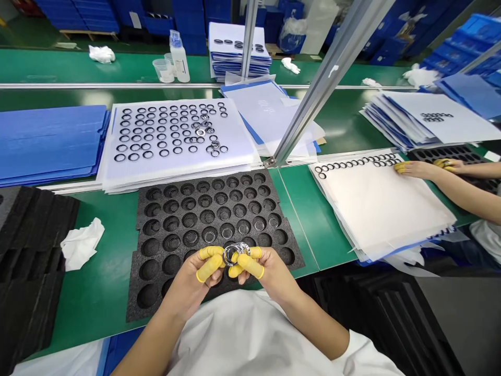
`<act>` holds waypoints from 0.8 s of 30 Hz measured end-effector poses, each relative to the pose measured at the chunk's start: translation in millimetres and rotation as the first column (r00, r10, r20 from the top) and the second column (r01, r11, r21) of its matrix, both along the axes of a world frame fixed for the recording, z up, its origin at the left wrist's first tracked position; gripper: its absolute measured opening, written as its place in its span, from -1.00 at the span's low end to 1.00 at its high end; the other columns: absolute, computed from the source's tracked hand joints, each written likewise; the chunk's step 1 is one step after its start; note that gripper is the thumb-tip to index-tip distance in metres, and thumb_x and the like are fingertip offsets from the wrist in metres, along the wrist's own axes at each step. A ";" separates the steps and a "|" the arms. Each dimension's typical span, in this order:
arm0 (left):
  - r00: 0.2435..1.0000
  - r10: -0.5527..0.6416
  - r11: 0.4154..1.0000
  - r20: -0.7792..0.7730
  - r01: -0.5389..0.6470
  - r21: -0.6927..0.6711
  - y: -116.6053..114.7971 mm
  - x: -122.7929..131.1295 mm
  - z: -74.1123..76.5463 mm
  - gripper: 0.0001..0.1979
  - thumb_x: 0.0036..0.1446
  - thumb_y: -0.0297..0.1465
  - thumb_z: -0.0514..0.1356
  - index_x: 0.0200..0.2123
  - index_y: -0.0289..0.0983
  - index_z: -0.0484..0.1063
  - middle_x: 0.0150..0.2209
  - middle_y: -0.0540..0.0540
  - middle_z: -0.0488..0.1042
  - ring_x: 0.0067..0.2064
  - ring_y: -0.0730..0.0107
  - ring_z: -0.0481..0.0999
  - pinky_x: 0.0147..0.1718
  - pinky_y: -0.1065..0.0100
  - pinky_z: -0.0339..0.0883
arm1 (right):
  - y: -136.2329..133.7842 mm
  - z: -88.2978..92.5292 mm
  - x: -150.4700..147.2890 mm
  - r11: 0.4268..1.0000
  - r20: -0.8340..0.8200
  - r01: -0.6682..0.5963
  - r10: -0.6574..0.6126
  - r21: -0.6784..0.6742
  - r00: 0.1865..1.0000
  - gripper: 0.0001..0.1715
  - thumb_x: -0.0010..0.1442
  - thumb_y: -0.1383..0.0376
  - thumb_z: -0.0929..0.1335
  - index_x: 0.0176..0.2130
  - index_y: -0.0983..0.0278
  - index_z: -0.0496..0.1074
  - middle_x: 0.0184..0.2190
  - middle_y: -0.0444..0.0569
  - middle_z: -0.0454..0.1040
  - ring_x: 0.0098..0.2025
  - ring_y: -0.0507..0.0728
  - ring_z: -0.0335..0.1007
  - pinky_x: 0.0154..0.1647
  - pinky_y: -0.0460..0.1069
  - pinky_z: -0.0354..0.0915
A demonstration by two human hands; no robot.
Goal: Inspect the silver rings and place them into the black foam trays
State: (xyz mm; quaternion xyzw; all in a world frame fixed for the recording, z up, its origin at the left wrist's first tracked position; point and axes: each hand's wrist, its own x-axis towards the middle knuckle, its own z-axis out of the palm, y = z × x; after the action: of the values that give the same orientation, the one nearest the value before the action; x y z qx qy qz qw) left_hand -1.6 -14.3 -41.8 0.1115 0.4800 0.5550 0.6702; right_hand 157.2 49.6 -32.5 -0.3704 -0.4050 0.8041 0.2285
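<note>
My left hand (202, 271) and my right hand (255, 266), both in yellow finger cots, meet in front of my chest. Between their fingertips they grip a few shiny metal rings (234, 254), bunched together; the exact number is hard to make out. Directly below and beyond lies a black foam tray (135, 282) with rows of round pockets. Rings sit in many of its far and middle pockets, while several pockets at the near left hold nothing. Behind the tray, a stack of white sheets (176, 169) carries rows of dark rings (161, 129), with a loose cluster toward its right side.
Black foam trays (27, 261) are stacked at left beside a crumpled white cloth (83, 244). Blue sheets (47, 141) lie behind them. A metal post (324, 78) rises right of centre. At right, a co-worker's hands (418, 169) work over another ring-covered sheet stack (383, 209).
</note>
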 end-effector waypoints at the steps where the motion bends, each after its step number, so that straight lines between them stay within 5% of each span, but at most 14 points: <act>1: 1.000 -0.005 1.000 0.029 0.005 -0.008 0.2 0.6 1.2 -0.51 -0.35 -0.05 0.58 -0.49 -0.29 0.58 -0.64 0.11 0.28 -0.59 0.68 0.17 -0.61 0.59 0.15 | -0.3 -0.6 -0.1 1.000 0.001 0.002 -0.002 -0.003 1.000 -0.49 -0.05 -0.10 0.57 -0.52 0.29 0.57 -0.60 -0.14 0.50 -0.56 -0.05 0.30 -0.45 -0.10 0.20; 7: 0.991 -0.029 0.999 0.127 0.032 -0.025 -1.4 3.2 3.1 -0.49 -0.30 -0.04 0.57 -0.49 -0.32 0.52 -0.60 0.11 0.22 -0.58 0.69 0.09 -0.63 0.61 0.08 | -0.2 -1.6 -2.0 0.999 0.019 0.025 -0.024 -0.024 1.000 -0.48 -0.03 -0.09 0.57 -0.55 0.30 0.52 -0.60 -0.14 0.50 -0.60 -0.06 0.28 -0.48 -0.10 0.20; 15: 0.995 -0.086 0.996 0.055 0.086 0.004 -3.5 2.1 0.2 -0.47 -0.22 0.03 0.51 -0.49 -0.30 0.47 -0.63 0.12 0.17 -0.59 0.66 0.05 -0.63 0.56 0.08 | 1.5 1.0 -7.9 0.998 0.025 0.024 -0.023 -0.058 0.999 -0.48 -0.10 -0.08 0.59 -0.58 0.30 0.52 -0.62 -0.15 0.49 -0.62 -0.07 0.26 -0.53 -0.13 0.19; 21: 0.952 0.033 0.999 -0.304 -0.024 0.034 -10.5 -17.2 -12.9 -0.42 -0.17 0.16 0.39 -0.43 -0.27 0.49 -0.60 0.06 0.24 -0.57 0.56 0.13 -0.60 0.45 0.11 | 2.6 -1.1 -7.2 0.995 0.099 0.088 -0.093 0.047 0.991 -0.49 -0.08 -0.12 0.57 -0.45 0.26 0.60 -0.55 -0.11 0.55 -0.51 -0.01 0.37 -0.40 -0.09 0.27; 24: 0.751 0.203 0.976 -0.629 -0.210 0.064 -21.5 -52.8 -33.2 -0.56 -0.04 0.01 0.38 -0.29 -0.22 0.53 -0.45 0.00 0.39 -0.45 0.44 0.27 -0.45 0.38 0.21 | 4.7 -1.1 -1.8 0.989 0.137 0.124 -0.133 0.076 0.982 -0.56 -0.03 -0.06 0.57 -0.35 0.23 0.63 -0.46 -0.08 0.60 -0.45 0.03 0.43 -0.29 -0.04 0.34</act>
State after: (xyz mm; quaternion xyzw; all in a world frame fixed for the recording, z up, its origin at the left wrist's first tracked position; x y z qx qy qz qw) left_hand -54.4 -35.8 -75.0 0.2341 0.6891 0.5533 0.4053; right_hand 155.4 54.4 -33.7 -0.4441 -0.4221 0.7453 0.2628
